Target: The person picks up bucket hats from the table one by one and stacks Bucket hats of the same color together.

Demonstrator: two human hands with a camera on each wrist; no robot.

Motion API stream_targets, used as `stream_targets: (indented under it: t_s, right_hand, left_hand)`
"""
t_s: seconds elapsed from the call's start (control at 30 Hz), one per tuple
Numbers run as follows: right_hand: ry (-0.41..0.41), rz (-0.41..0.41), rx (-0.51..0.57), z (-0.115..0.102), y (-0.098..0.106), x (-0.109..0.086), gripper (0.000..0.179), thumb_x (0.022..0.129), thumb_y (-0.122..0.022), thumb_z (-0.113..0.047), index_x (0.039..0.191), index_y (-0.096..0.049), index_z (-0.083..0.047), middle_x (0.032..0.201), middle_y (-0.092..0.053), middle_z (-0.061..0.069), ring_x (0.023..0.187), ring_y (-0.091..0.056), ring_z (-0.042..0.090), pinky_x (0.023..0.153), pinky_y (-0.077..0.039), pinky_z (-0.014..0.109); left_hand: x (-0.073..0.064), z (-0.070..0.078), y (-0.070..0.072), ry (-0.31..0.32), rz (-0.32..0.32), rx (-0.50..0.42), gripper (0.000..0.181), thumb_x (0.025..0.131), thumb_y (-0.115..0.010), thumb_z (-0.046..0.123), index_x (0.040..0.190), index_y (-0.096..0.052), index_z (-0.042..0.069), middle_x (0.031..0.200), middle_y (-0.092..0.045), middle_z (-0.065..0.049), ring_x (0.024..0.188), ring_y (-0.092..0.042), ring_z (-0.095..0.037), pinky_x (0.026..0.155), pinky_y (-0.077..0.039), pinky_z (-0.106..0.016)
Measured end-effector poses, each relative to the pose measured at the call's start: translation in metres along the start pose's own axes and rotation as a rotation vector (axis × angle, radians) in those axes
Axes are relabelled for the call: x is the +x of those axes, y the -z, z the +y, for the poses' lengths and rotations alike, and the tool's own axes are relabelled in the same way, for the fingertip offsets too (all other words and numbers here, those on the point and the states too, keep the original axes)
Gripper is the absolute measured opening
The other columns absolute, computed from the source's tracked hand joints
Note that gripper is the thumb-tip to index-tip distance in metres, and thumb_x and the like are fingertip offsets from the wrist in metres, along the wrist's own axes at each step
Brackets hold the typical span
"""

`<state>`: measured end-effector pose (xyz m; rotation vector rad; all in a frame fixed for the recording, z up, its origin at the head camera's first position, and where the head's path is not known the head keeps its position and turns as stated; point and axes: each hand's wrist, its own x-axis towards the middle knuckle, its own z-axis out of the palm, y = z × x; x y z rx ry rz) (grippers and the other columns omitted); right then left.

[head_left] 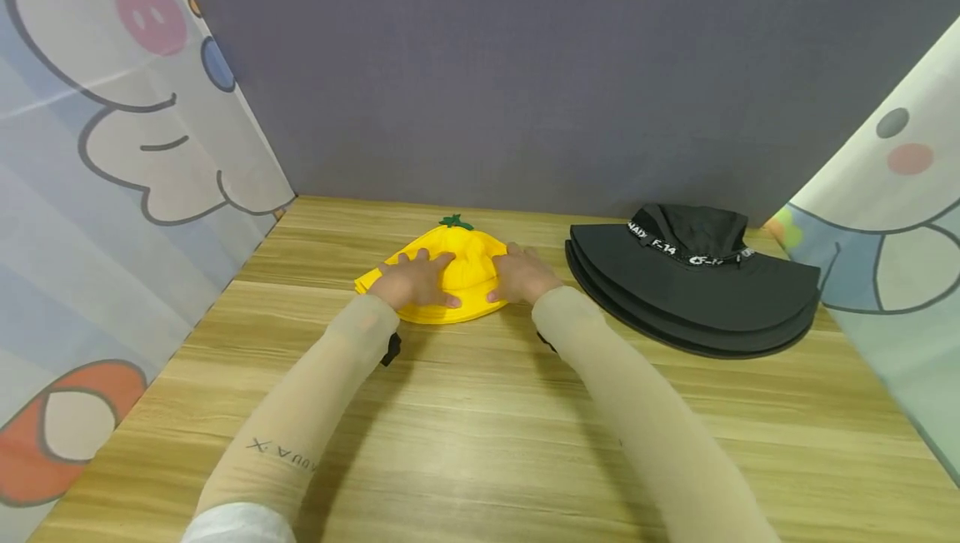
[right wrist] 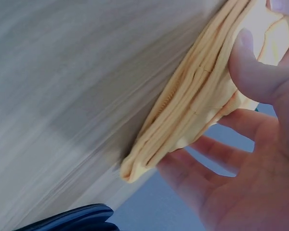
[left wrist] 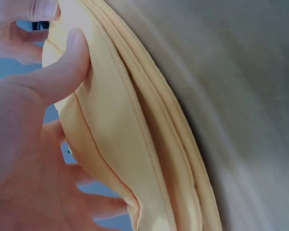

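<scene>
A yellow bucket hat [head_left: 468,268] with a green leafy tuft [head_left: 455,222] on its crown rests on the table. Layered yellow brim edges [left wrist: 149,120] show beneath it, like stacked or folded brims. My left hand [head_left: 417,279] holds the hat's left side, fingers spread over the crown and thumb on the near face. On the opposite side my right hand [head_left: 522,275] holds it likewise, its thumb [right wrist: 250,62] against the near face. In both wrist views the hat lies between thumb and fingers, and some fingertips are hidden behind the fabric.
Black wide-brimmed hats [head_left: 697,293], stacked with white lettering on the band, lie to the right on the wooden table [head_left: 450,435]. A grey panel [head_left: 525,68] rises behind the table. Cartoon-printed curtains [head_left: 90,193] hang at both sides.
</scene>
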<state>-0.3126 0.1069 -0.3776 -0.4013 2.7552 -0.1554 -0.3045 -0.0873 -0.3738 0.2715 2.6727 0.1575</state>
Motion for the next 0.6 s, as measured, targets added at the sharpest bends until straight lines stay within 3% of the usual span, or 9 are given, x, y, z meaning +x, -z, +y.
stream_targets:
  t_s: [0.33, 0.6]
  right_hand:
    - [-0.036, 0.012, 0.029, -0.001, -0.002, 0.014, 0.071, 0.097, -0.069, -0.043, 0.155, -0.043, -0.013, 0.161, -0.031, 0.015, 0.147, -0.027, 0.042, 0.117, -0.03, 0.056]
    - [0.077, 0.048, 0.087, 0.012, -0.003, 0.012, 0.071, 0.101, -0.062, -0.045, 0.157, -0.038, -0.009, 0.159, -0.035, 0.017, 0.147, -0.03, 0.041, 0.119, -0.026, 0.053]
  left_hand:
    - [0.019, -0.006, 0.008, 0.016, -0.029, -0.065, 0.093, 0.094, -0.067, 0.055, 0.165, -0.014, 0.026, 0.166, -0.007, -0.026, 0.147, -0.002, -0.059, 0.108, 0.0, -0.081]
    - [0.01, 0.0, 0.005, 0.076, 0.07, -0.074, 0.098, 0.092, -0.073, 0.047, 0.165, -0.012, 0.023, 0.165, -0.012, -0.026, 0.149, -0.004, -0.055, 0.111, 0.0, -0.078]
